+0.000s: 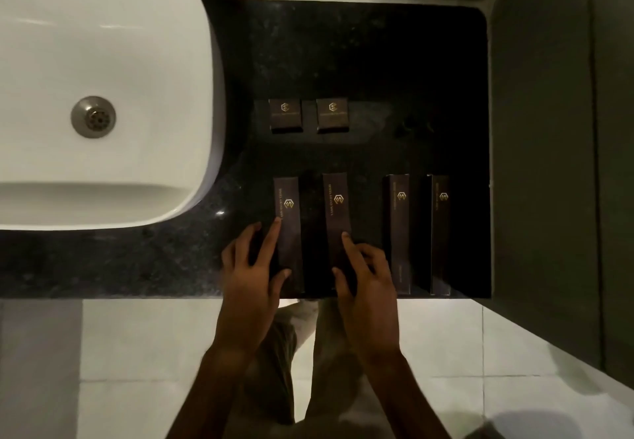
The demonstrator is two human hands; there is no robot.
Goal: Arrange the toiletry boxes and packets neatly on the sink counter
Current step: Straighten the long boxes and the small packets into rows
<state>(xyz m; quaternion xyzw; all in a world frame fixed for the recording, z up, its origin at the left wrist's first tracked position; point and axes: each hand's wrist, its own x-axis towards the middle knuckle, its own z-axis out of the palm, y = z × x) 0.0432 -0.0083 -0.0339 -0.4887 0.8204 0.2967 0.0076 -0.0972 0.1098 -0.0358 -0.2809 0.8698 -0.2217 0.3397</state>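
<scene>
On the black granite counter [360, 61], to the right of the white basin [103, 95], six dark toiletry items lay in two rows. Two small square boxes [285, 116] [332, 115] sat side by side toward the middle of the counter. Along the front edge lay four long pieces, each with its long axis running from front edge to back: two flat packets on the left and two taller boxes [397, 232] [440, 232] near the right edge.

The left hand [252, 267] lay spread and unclenched against the left packet [289, 232], its forefinger along the packet's left side and its thumb on the packet's near end; it gripped nothing. The right hand [365, 274] rested likewise on the second packet [338, 219], forefinger on its right side, thumb at its near end, fingers loose and closed on nothing.

The second packet leaned slightly, its far end tipped leftward against the line of its neighbours. Each packet lay directly ahead of the hand touching it, so the likely next move was a small sideways nudge to square the pair. Both wrists came in over the front edge.
</scene>
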